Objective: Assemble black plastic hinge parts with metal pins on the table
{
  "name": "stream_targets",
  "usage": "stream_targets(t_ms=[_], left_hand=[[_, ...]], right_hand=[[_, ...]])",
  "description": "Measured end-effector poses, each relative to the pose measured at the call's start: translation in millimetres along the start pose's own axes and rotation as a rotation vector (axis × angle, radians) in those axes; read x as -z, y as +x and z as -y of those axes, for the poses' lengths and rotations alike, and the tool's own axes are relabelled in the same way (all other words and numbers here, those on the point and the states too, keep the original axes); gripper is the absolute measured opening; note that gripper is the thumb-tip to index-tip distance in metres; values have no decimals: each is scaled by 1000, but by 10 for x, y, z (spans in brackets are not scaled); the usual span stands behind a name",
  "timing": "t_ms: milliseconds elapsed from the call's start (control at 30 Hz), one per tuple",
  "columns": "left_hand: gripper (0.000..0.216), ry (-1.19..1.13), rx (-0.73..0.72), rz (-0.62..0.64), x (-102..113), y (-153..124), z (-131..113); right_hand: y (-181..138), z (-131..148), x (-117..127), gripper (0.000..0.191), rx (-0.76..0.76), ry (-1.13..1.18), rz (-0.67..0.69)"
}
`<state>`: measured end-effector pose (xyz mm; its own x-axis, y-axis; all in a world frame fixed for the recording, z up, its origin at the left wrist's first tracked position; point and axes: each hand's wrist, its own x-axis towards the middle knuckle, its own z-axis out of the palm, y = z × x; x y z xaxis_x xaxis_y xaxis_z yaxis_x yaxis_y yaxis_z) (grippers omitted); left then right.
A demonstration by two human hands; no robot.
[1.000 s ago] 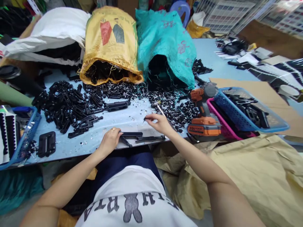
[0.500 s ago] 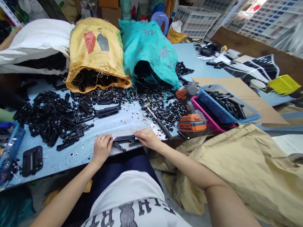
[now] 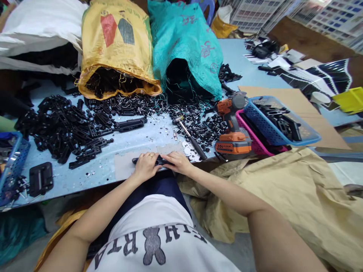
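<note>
At the table's front edge, my left hand [image 3: 145, 166] is closed over a long black plastic part [image 3: 137, 160], one end of which sticks out to the left. My right hand [image 3: 179, 163] pinches the same part from the other side, fingers and thumb closed on it. The two hands almost meet. Much of the part is covered by my fingers. Beneath it lies a piece of grey card [image 3: 122, 166]. Just beyond my right hand a hammer [image 3: 190, 136] rests among scattered black-headed pins [image 3: 204, 126].
An orange cordless drill [image 3: 233, 124] stands right, beside blue [image 3: 307, 139] and pink [image 3: 262, 150] baskets. Black parts [image 3: 62, 126] are heaped left. Yellow [image 3: 119, 41], teal [image 3: 187, 41] and white [image 3: 45, 22] sacks line the back. Brown cloth [image 3: 278, 189] hangs at right.
My left hand has moved right along the black part, closer to my right hand, and now covers its middle. The small arm that hung below the part no longer shows. The view has shifted slightly.
</note>
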<state>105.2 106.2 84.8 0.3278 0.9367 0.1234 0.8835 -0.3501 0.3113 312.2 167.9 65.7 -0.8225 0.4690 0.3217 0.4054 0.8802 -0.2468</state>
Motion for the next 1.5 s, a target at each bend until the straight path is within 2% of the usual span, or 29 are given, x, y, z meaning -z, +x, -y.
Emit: stream_targets(t_ms=[200, 267, 333, 400, 467, 600, 733, 867, 967, 1067, 1133, 1200, 1267, 1333, 1433, 1500], left_hand=[[44, -22, 19, -19, 9, -14, -32], [41, -10, -9, -64, 61, -102, -40], [34, 24, -16, -155, 120, -275, -45], [28, 86, 91, -230, 151, -480, -64], [35, 139, 291, -222, 133, -628, -109], [36, 121, 582, -49, 9, -614, -224], [38, 71, 701, -25, -33, -509, -231], [39, 47, 612, -39, -5, -584, -171], [32, 66, 475, -95, 21, -642, -114], [28, 102, 193, -201, 74, -591, -5], [29, 135, -35, -200, 110, -469, 81], [39, 173, -168, -127, 133, -298, 148], [42, 204, -162, -51, 155, -142, 179], [43, 204, -96, -32, 209, -68, 175], [50, 83, -89, -128, 419, -169, 99], [52, -119, -175, -219, 631, -322, -10]], right_hand=[[64, -214, 69, 43, 179, 14, 143], [58, -222, 116, 44, 174, -36, 166], [77, -154, 157, 50, 127, -106, 118], [166, 1, 166, 54, 72, -137, 23], [338, 215, 123, 53, 81, -90, -27], [736, 578, -79, 51, 190, 79, 82], [877, 675, -236, 43, 74, 177, 184], [879, 740, -240, 39, -40, 191, 208], [806, 731, -133, 41, 6, 166, 171], [555, 506, 32, 55, 76, 70, 68], [327, 262, 113, 70, -7, -71, 3], [133, 36, 150, 67, -111, -209, -6], [31, -94, 178, 57, -139, -278, 7], [33, -98, 261, 57, -101, -278, -4], [162, 91, 565, 59, 42, -130, -38], [274, 284, 821, 60, 175, 128, -7]])
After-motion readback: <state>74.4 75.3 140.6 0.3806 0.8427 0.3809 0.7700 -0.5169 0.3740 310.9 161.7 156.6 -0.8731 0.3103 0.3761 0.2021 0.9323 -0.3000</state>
